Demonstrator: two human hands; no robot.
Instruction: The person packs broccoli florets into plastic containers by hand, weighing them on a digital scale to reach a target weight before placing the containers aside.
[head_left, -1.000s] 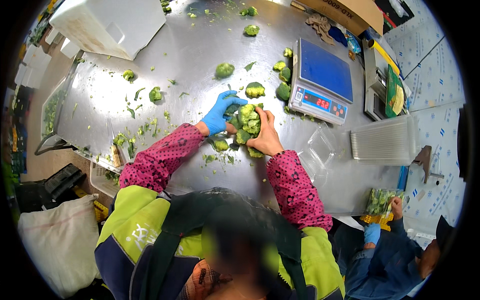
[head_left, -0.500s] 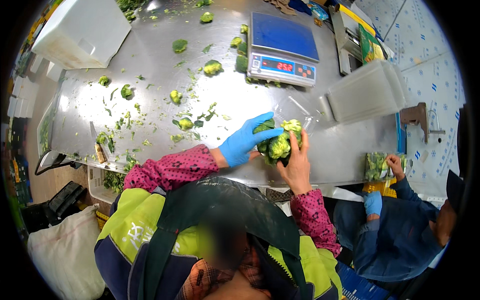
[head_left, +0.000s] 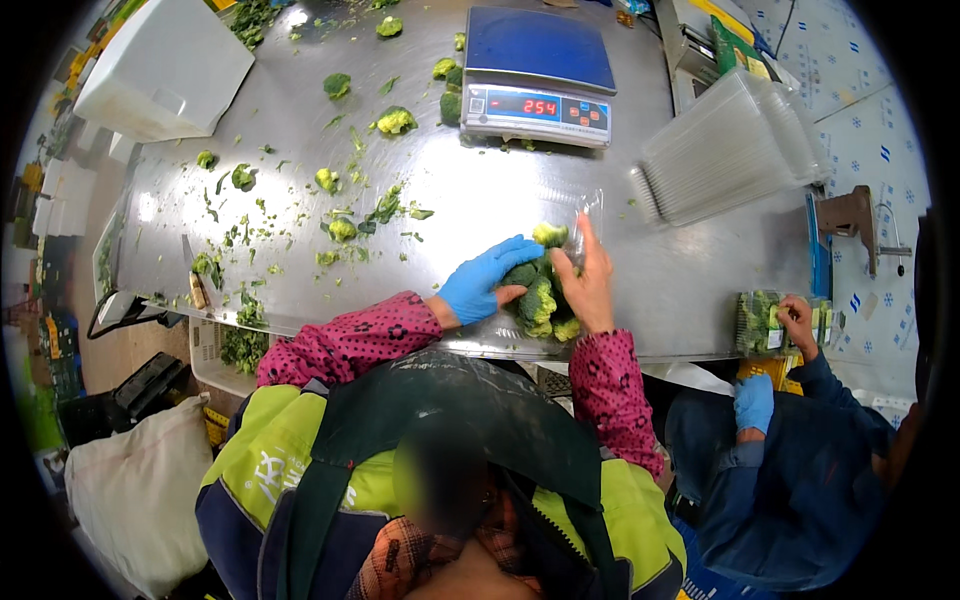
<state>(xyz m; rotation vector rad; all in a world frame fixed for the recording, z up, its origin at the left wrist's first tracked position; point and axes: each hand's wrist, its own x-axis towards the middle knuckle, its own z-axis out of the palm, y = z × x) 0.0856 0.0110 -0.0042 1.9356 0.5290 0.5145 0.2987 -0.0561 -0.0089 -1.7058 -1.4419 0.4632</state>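
In front of me, a bunch of broccoli florets (head_left: pixel 538 305) sits low over the metal table, close to its near edge. My left hand (head_left: pixel 482 283), in a blue glove with the thumb uncovered, curls around the left side of the bunch. My bare right hand (head_left: pixel 590 285) is against its right side, index finger stretched out and thumb apart. By that fingertip shows a clear plastic box (head_left: pixel 592 203); I cannot tell how much of the broccoli lies inside it. Farther back stands a digital scale (head_left: pixel 540 75) with a blue plate and lit red display.
Loose florets (head_left: pixel 396 121) and leaf scraps dot the metal table (head_left: pixel 290 290). A stack of clear boxes (head_left: pixel 730 150) stands right, a white foam box (head_left: pixel 165 70) far left, a knife (head_left: pixel 197 288) near the left edge. At right, another person's hand (head_left: pixel 797 323) touches packed broccoli (head_left: pixel 762 322).
The broccoli has come down and nearer to me, with both hands. My right fingers have loosened from around it, the index finger straightening. The view has shifted slightly.
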